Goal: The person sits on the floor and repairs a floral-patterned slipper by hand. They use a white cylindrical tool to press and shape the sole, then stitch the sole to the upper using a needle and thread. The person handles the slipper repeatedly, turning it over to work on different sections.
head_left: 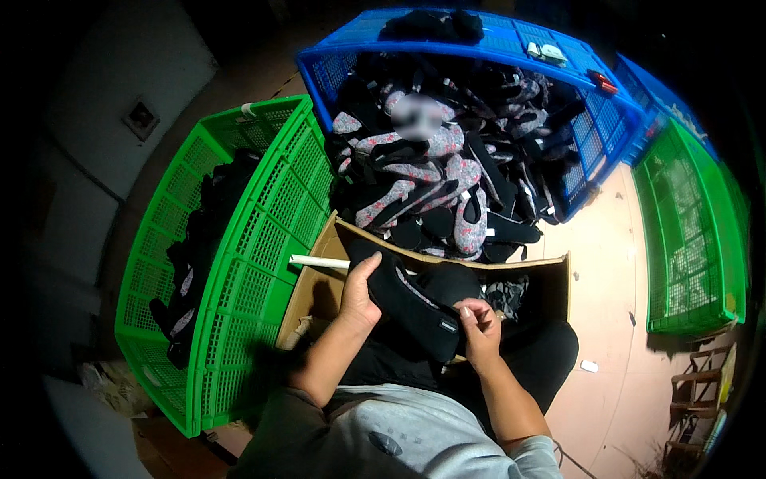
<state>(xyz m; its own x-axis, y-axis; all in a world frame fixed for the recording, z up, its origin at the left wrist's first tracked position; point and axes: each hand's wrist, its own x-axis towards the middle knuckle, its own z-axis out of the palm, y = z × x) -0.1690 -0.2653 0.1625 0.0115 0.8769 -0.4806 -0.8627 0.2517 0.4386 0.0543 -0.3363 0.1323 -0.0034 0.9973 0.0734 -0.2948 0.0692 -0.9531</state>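
At frame left, few dark pieces in green crate (pixel 263 231); at lower centre, left hand (pixel 357 297) and right hand (pixel 481 327) both clamped on black shoe upper (pixel 411 307) over cardboard box (pixel 315 291); at upper centre, blue crate (pixel 447 44) heaped full, so most seemingly left.

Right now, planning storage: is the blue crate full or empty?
Full: the blue crate is heaped with black and patterned shoe pieces close to its rim.

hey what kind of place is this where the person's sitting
Probably a small shoe-making workshop. A blue crate is heaped with patterned shoe uppers, green crates stand alongside, and both hands, left hand and right hand, hold a black upper over a cardboard box.
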